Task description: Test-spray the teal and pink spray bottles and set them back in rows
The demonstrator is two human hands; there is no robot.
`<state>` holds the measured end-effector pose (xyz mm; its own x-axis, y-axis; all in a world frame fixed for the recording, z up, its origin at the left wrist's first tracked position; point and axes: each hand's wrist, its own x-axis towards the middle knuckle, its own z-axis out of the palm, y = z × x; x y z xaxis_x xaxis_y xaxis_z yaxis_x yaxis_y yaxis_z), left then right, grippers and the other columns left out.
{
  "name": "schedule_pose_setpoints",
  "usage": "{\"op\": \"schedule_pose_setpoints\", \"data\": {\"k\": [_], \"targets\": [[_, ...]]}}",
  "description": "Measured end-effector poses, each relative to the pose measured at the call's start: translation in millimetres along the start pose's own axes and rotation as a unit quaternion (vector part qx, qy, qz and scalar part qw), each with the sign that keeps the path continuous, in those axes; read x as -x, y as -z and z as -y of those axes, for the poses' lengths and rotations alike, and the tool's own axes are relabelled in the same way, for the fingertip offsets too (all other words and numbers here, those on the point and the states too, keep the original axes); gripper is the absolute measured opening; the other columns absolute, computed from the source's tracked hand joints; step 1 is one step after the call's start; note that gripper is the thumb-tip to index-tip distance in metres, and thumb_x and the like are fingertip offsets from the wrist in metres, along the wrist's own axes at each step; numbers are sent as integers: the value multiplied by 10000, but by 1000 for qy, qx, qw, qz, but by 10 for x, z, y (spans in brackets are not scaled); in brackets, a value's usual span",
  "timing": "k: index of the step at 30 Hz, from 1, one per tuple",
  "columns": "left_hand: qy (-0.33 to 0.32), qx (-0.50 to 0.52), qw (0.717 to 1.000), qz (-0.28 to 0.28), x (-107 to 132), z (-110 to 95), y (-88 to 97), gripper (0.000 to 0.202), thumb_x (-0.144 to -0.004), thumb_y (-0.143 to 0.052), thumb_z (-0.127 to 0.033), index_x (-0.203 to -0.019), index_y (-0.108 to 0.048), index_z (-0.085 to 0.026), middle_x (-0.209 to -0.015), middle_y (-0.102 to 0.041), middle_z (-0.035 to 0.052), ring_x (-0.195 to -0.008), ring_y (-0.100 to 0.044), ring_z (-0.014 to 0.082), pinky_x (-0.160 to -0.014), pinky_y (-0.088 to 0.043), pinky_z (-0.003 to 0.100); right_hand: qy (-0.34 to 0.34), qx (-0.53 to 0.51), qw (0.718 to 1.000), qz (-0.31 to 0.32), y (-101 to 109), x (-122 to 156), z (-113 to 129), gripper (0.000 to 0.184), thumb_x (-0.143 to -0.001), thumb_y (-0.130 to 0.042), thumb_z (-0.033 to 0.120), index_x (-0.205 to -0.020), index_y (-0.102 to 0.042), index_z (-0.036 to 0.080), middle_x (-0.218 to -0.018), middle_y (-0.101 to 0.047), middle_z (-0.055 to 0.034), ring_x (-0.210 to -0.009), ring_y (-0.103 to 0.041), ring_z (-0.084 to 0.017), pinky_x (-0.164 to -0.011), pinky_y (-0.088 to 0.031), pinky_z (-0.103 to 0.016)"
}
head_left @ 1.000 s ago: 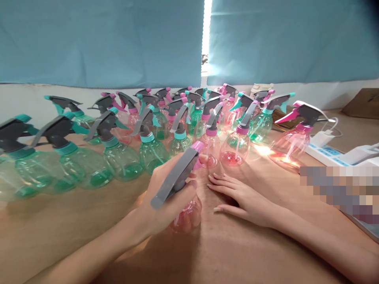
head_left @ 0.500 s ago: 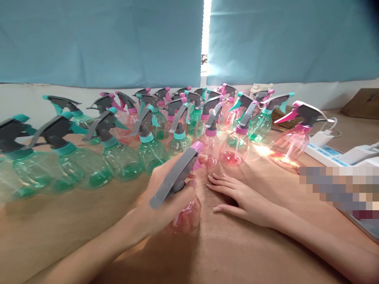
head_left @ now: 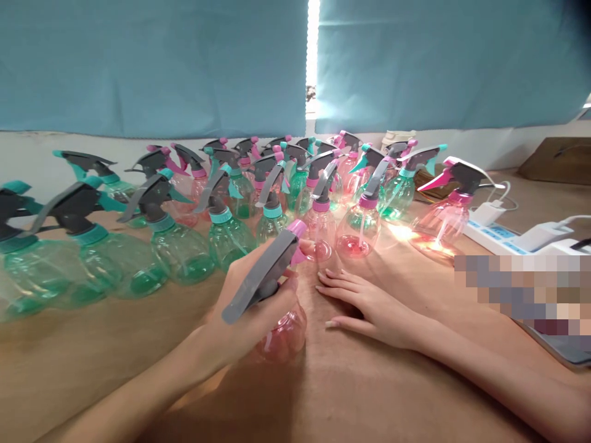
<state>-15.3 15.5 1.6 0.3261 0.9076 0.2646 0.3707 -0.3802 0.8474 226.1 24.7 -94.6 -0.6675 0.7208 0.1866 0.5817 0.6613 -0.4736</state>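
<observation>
My left hand (head_left: 258, 301) is wrapped round the neck of a pink spray bottle (head_left: 284, 335), which has a grey trigger head with a pink nozzle pointing away to the upper right. Fingers hide the bottle's collar and part of its trigger. To the right of that bottle, my right hand (head_left: 369, 304) lies flat on the brown table (head_left: 369, 394), fingers stretched out and holding nothing. Just beyond my hands stand a clear pink spray bottle (head_left: 357, 237) and a green one (head_left: 231, 243), both upright.
Several more green and pink spray bottles stand in rows across the back and left. A pink bottle (head_left: 443, 221) is apart at right, beside a white power strip (head_left: 494, 237) with plugs. A brown box (head_left: 556, 161) sits far right; blue blinds (head_left: 152, 67) hang behind.
The whole view has shifted slightly, so everything sits a little further left. My left hand keeps its hold on the pink spray bottle, and my right hand stays flat on the table.
</observation>
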Motion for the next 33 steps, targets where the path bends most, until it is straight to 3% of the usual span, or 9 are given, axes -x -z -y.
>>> {"op": "schedule_pose_setpoints", "data": {"k": [3,9,15,20,24,27,30,33], "targets": [[4,-3,1000,8,-1,7,-6,168,-805,-571,-182,-737,-433,-250,-618,-391,-80,-501,-392,110,-502,-353,254,7,7,1000,0,14,-11,7,603,-947,-547,518,-1428,-502,156,-1518,-441,-133,-1435,-347,-298,-1170,-314,-509],[6,1,1000,-21,-19,8,-91,45,-798,-572,-212,-800,-548,-250,-676,-543,-45,-536,-498,131,-489,-401,252,15,5,1000,-11,22,-19,10,583,-947,-544,524,-1416,-515,180,-1507,-460,-122,-1425,-367,-296,-1157,-339,-513],[4,28,999,-19,-140,-108,-201,76,-715,-621,-225,-776,-577,-227,-704,-603,-15,-602,-572,154,-497,-445,242,10,6,1000,-18,6,-18,-8,601,-937,-554,538,-1420,-510,183,-1512,-450,-130,-1434,-353,-282,-1165,-326,-504],[37,47,998,5,-170,-83,-226,412,-685,-652,-278,-1084,-574,-218,-733,-633,-15,-468,-398,97,-438,-335,237,15,14,1000,-12,13,-23,-14,604,-937,-564,523,-1411,-515,152,-1511,-446,-128,-1441,-339,-278,-1174,-313,-498],[58,30,998,13,-169,-98,-229,455,-670,-647,-270,-1116,-580,-211,-733,-626,-22,-454,-351,87,-440,-329,240,15,12,1000,-9,15,-25,-16,604,-936,-573,511,-1406,-517,135,-1517,-435,-128,-1442,-337,-273,-1181,-304,-486],[67,17,998,14,-178,-148,-229,414,-662,-630,-283,-1064,-579,-196,-774,-651,-1,-479,-460,109,-472,-413,251,17,9,1000,-13,7,-23,-17,596,-935,-574,512,-1410,-515,156,-1516,-439,-125,-1440,-339,-276,-1175,-313,-495],[51,16,998,13,-179,-175,-221,397,-645,-611,-262,-1033,-559,-193,-825,-661,21,-635,-620,172,-574,-511,264,17,3,1000,-20,1,-19,-16,598,-936,-565,523,-1410,-517,161,-1509,-452,-133,-1435,-349,-282,-1166,-327,-501],[22,-13,1000,5,-162,-165,-206,294,-655,-564,-241,-948,-538,-221,-800,-637,1,-667,-627,179,-584,-523,261,15,-1,1000,-23,0,-14,-14,600,-939,-552,533,-1404,-525,156,-1498,-469,-139,-1429,-361,-288,-1163,-334,-502]]}}
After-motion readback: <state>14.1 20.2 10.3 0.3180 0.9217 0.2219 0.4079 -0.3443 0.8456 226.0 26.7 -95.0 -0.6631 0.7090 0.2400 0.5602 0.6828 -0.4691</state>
